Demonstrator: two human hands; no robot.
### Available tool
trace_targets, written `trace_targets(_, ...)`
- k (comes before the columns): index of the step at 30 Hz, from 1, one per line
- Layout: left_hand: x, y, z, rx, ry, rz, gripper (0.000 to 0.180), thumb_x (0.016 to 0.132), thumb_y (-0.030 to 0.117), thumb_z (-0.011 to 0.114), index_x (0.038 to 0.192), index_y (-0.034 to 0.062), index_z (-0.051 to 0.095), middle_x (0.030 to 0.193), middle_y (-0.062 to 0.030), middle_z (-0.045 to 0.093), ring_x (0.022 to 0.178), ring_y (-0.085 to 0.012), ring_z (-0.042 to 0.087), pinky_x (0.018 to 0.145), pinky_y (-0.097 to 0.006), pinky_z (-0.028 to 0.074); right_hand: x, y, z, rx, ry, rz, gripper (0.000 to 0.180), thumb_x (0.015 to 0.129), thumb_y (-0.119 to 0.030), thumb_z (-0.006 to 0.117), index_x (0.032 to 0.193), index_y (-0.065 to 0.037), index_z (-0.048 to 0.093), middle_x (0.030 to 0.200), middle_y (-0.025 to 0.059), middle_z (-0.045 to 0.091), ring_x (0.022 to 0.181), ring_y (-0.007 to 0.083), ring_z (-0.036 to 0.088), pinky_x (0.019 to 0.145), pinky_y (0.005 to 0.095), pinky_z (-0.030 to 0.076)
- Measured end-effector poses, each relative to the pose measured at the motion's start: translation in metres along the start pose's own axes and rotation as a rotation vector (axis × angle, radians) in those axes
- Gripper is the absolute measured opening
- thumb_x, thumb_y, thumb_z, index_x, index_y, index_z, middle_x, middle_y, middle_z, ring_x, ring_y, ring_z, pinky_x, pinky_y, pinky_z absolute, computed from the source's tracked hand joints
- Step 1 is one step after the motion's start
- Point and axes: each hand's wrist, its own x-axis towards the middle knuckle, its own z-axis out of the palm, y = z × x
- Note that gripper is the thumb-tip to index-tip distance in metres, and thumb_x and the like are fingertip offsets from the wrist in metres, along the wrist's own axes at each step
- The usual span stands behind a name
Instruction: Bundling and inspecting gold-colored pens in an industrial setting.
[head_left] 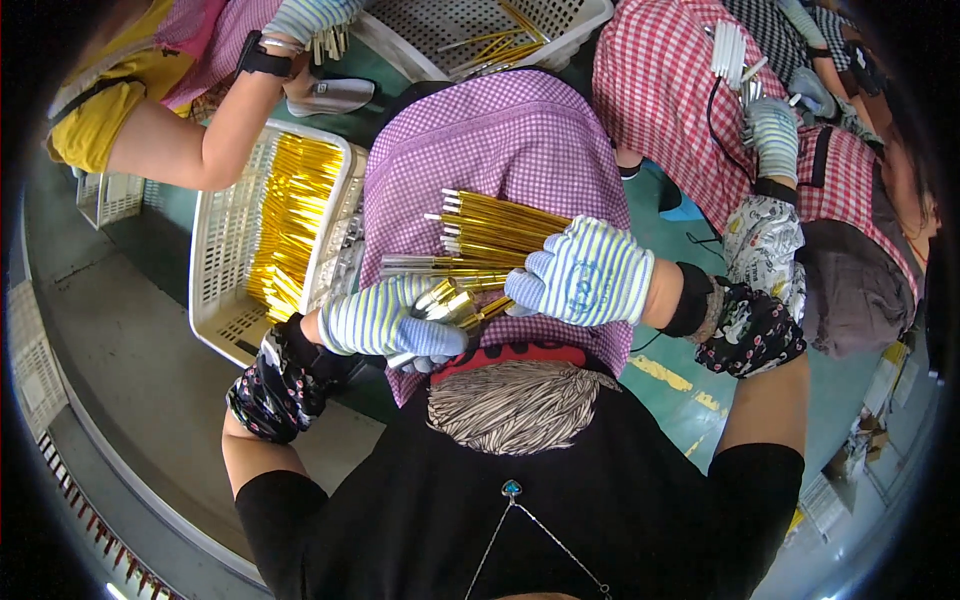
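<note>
My right hand [588, 275], in a striped glove, is closed around a fanned bundle of thin gold rods [500, 222] with white tips pointing left, above my apron-covered lap. Close beside it, my left hand [385, 318], gloved alike, is wrapped round a few thicker, shiny gold-and-silver tubes [447, 302] whose ends face right. Between the hands run some thin clear or silver rods [410, 264]; which hand bears them I cannot tell. The fingertips of my right hand are partly hidden.
At my left stands a white slotted crate [222, 235] full of gold rods [300, 200]. Ahead is another perforated crate [410, 45] with loose gold rods. A co-worker's bare arm [215, 135] reaches in at far left. At right, a gloved co-worker's hand [772, 135] is near white rods [728, 55].
</note>
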Motion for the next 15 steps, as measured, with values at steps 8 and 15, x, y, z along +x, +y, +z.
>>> trace_targets(8,0.001,-0.014,0.006,1.578,0.579,0.797,0.040,0.073,0.024,0.070,0.107,0.0041,0.062,0.074,-0.0100,0.062,0.064,-0.0300,0.062,0.057,-0.038,0.050,-0.008,-0.010,0.017,0.602,-0.205,0.409,0.022,0.094,-0.026,0.054,0.087,-0.007,0.062,0.074,0.0135,0.066,0.067,0.0324,0.065,0.060,0.0420,0.053)
trace_targets(15,-0.029,-0.026,-0.032,0.465,0.191,0.206,0.035,0.077,0.020,0.079,0.103,0.0038,0.064,0.078,-0.0018,0.061,0.071,-0.0093,0.055,0.065,-0.027,0.047,-0.014,0.002,0.014,0.174,-0.304,0.372,0.027,0.093,-0.031,0.050,0.085,-0.007,0.057,0.063,0.0132,0.062,0.058,0.0308,0.063,0.050,0.0439,0.049)
